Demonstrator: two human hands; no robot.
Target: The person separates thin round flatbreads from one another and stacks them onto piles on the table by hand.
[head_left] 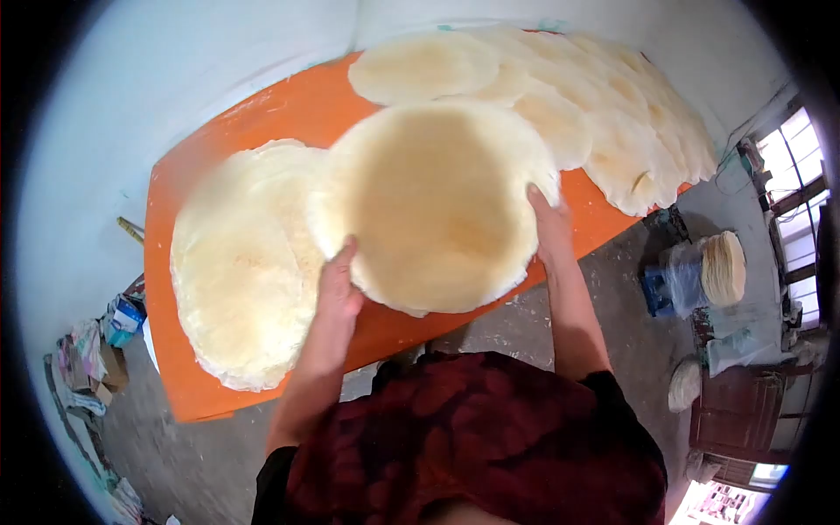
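A stack of large round flatbreads (pixel 437 210), thin and pale with ragged edges, is held between my two hands over the orange table. My left hand (pixel 339 280) grips its lower left edge, thumb on top. On the right edge, my right hand (pixel 549 223) has its thumb on top and its fingers hidden underneath. A shadow darkens the middle of the held stack. To the left lies another flatbread pile (pixel 241 262), overlapped at its right side by the held one in this view.
Many overlapping flatbreads (pixel 604 105) spread over the far right of the orange table (pixel 262 109), against the white wall. On the right, a further stack of flatbreads (pixel 724 269) sits by a blue crate (pixel 658 291). Cartons and bags (pixel 101 350) lie at the left wall.
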